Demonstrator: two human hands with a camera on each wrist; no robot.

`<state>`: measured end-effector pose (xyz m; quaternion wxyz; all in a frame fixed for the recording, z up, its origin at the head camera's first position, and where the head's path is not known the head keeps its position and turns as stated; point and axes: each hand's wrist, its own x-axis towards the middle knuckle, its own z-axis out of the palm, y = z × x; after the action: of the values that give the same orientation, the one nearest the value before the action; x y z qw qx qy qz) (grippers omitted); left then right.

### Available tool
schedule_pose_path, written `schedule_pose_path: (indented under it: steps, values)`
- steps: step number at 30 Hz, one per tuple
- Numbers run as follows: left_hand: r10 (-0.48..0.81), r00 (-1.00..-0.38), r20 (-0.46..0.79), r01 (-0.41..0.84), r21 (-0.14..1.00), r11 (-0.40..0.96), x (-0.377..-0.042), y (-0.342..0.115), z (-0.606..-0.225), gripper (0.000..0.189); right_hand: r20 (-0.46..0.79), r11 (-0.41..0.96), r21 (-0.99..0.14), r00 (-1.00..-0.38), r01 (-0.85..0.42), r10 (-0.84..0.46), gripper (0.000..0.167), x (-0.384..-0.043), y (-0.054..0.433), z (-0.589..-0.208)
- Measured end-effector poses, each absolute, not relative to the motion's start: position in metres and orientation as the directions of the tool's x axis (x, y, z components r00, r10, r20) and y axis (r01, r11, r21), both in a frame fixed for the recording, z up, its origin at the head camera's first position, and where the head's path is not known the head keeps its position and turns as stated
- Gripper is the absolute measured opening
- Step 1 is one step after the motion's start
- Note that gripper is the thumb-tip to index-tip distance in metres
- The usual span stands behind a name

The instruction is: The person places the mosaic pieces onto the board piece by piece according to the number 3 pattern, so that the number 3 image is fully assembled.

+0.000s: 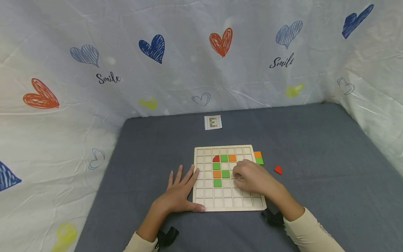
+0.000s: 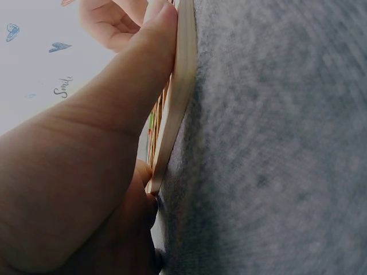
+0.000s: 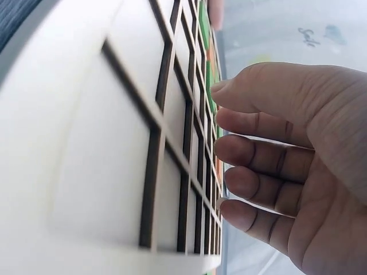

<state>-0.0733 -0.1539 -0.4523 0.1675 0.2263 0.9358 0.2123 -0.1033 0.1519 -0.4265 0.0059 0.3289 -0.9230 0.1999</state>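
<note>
A wooden grid board (image 1: 207, 193) lies on the grey cloth. Set in its cells are a red quarter-circle tile (image 1: 216, 159) and several green and orange square tiles, among them a green tile (image 1: 217, 183) lowest down. My left hand (image 1: 177, 196) rests at the board's left side with fingers spread, its thumb on the near left corner; the left wrist view shows that thumb along the board edge (image 2: 184, 57). Over the right half of the board, my right hand (image 1: 252, 176) has its fingertips down at the cells. In the right wrist view its fingers (image 3: 258, 152) are loosely bent, with no tile showing between them.
Beside the board's upper right edge lie an orange tile (image 1: 257, 154) and a green tile (image 1: 259, 161). A loose red tile (image 1: 278, 169) sits farther right. Beyond the board is a small card (image 1: 213, 118) printed with a coloured grid pattern. A white curtain (image 1: 179, 80) with hearts hangs behind.
</note>
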Motion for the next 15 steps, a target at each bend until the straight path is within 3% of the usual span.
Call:
schedule_pose_path:
  steps: [8,15]
  values:
    - [0.493,-0.839,-0.232,0.345,0.474,0.810,-0.073,-0.151,-0.443,0.125,0.175,0.715,-0.373,-0.801,-0.592,-0.572,0.018,-0.105,0.166,-0.427]
    - [0.495,-0.837,-0.233,0.346,0.474,0.810,-0.072,-0.151,-0.444,0.125,0.177,0.736,-0.371,-0.822,-0.565,-0.542,0.012,-0.107,0.178,-0.427]
